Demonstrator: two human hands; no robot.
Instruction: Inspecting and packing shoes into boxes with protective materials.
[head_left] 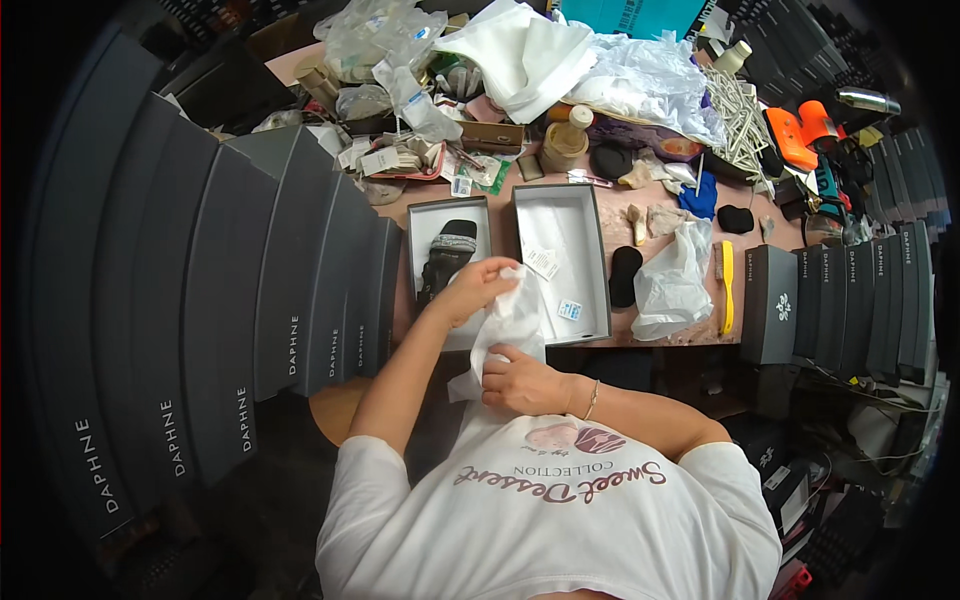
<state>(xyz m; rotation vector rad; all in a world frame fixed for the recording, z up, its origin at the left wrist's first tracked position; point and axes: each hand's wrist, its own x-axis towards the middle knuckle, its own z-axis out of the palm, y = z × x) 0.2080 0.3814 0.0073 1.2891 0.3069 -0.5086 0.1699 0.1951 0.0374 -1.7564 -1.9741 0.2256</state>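
My left hand [473, 287] pinches the upper edge of a white cloth bag [508, 325] over the near end of an open grey shoe box [424, 212]. My right hand [520, 383] grips the same bag lower down, close to my chest. A dark shoe [447, 256] with a grey band lies in that box. To its right lies the box lid [593, 250], holding white paper and small tags.
Tall stacks of dark grey boxes [240, 300] stand at my left, more [860, 300] at my right. A clear plastic bag [672, 285], a yellow brush [727, 285], black pads [625, 272], tissue paper [650, 75] and an orange tool [795, 135] clutter the table.
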